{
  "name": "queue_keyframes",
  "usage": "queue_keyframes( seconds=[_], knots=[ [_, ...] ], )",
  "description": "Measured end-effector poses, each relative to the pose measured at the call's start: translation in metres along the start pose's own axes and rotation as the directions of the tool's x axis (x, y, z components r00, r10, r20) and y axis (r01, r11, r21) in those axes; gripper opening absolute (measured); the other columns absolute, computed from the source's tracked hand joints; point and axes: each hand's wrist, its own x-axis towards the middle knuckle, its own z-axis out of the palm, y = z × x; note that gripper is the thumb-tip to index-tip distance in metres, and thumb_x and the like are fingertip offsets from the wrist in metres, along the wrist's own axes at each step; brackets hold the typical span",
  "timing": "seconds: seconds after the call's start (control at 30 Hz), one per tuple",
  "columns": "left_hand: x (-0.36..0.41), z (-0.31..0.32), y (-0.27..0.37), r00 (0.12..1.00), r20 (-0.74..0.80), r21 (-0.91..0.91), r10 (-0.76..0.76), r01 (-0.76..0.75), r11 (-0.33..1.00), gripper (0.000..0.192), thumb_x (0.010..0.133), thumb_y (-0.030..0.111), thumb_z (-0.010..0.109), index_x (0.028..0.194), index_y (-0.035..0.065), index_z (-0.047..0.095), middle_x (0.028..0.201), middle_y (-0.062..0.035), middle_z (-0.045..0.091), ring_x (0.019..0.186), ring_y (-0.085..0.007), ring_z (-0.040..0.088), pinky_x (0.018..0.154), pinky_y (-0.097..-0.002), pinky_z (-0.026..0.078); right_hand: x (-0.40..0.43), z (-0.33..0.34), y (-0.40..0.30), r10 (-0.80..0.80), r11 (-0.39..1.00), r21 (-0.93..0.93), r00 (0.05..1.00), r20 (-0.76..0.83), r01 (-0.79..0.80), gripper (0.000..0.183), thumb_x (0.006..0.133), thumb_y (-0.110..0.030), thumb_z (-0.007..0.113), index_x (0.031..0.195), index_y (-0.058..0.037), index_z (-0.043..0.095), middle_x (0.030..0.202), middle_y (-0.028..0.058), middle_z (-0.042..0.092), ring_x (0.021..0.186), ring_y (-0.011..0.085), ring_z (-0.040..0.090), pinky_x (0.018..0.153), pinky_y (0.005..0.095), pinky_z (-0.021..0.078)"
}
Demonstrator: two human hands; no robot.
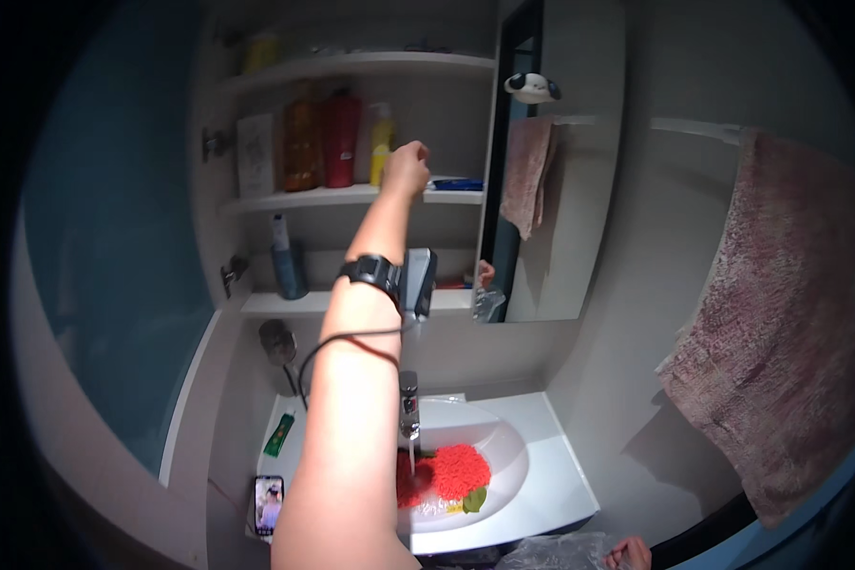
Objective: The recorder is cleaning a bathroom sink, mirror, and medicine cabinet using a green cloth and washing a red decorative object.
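Note:
My left hand point(408, 169), on an outstretched arm with a black watch point(372, 272), is raised at the middle shelf point(356, 194) of an open wall cabinet. Its fingers are curled, and whether they hold anything is hidden. A yellow pump bottle point(381, 146) stands just left of the hand, and a blue tube point(459, 184) lies to its right. At the bottom edge, my right hand point(628, 554) grips a clear plastic bag point(552, 552). Water runs from the faucet point(409, 410) into a white basin point(509, 456) holding a bright red chenille-like cloth item point(463, 470).
An amber bottle point(301, 153) and a red bottle point(340, 146) share the middle shelf. A mirrored door point(588, 214) hangs open at right, near a pink towel point(791, 320). On the counter's left lie a green tube point(279, 434) and a lit phone point(268, 504). A dark cable point(349, 335) crosses my forearm.

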Motion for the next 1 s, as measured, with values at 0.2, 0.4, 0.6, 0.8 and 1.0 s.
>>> queue_keyframes(
  seconds=[0.2,0.4,0.6,0.8,1.0],
  knots=[
    [0.041,0.019,-0.028,0.829,0.553,0.388,-0.084,-0.167,0.906,0.033,0.075,0.002,0.05,0.104,0.0123,0.062,0.107,-0.0162,0.059,0.103,-0.0317,0.054,0.087,-0.0378,0.044,-0.033,-0.004,-0.001,-0.123,0.992,0.016,0.991,-0.059,0.124,0.012,0.084,-0.015,0.058,0.091,-0.0055,0.056,0.079,0.0026,0.052,0.074,0.014,0.051,0.069,0.0294,0.0454],
    [0.052,0.031,-0.021,0.78,0.6,0.555,-0.179,-0.244,0.796,0.032,0.078,0.001,0.047,0.108,0.0045,0.059,0.113,-0.018,0.055,0.105,-0.0339,0.053,0.088,-0.0387,0.045,-0.019,-0.01,0.0,-0.096,0.995,0.002,0.993,0.068,0.096,0.02,0.082,-0.019,0.062,0.095,-0.0062,0.055,0.086,0.004,0.056,0.08,0.0155,0.053,0.075,0.0318,0.0459],
    [0.036,0.019,0.001,0.885,0.463,0.536,-0.05,-0.234,0.811,0.031,0.079,0.002,0.048,0.108,0.0051,0.059,0.112,-0.0177,0.056,0.105,-0.0333,0.053,0.087,-0.0398,0.045,-0.002,0.011,0.003,-0.064,0.997,-0.043,0.997,-0.051,0.062,0.017,0.082,-0.023,0.062,0.088,-0.0087,0.057,0.08,0.0019,0.056,0.074,0.0143,0.054,0.069,0.0304,0.0455],
    [0.034,0.015,0.011,0.919,0.393,0.457,-0.017,-0.179,0.871,0.039,0.079,0.003,0.048,0.117,0.0086,0.052,0.113,-0.0172,0.055,0.105,-0.0326,0.053,0.087,-0.0399,0.045,0.0,0.016,0.0,-0.078,0.992,-0.095,0.997,0.026,0.08,0.013,0.082,-0.022,0.061,0.085,-0.0093,0.057,0.077,0.0011,0.056,0.069,0.0133,0.053,0.063,0.029,0.045],
    [0.05,0.026,-0.008,0.776,0.607,0.528,-0.172,-0.231,0.817,0.033,0.077,0.003,0.051,0.108,0.0047,0.059,0.113,-0.0192,0.055,0.105,-0.035,0.052,0.088,-0.0403,0.044,-0.005,0.026,-0.003,-0.109,0.992,-0.063,0.993,-0.044,0.106,0.013,0.081,-0.022,0.062,0.082,-0.0098,0.058,0.074,0.0003,0.056,0.063,0.0124,0.051,0.058,0.0256,0.0434]
  ],
)
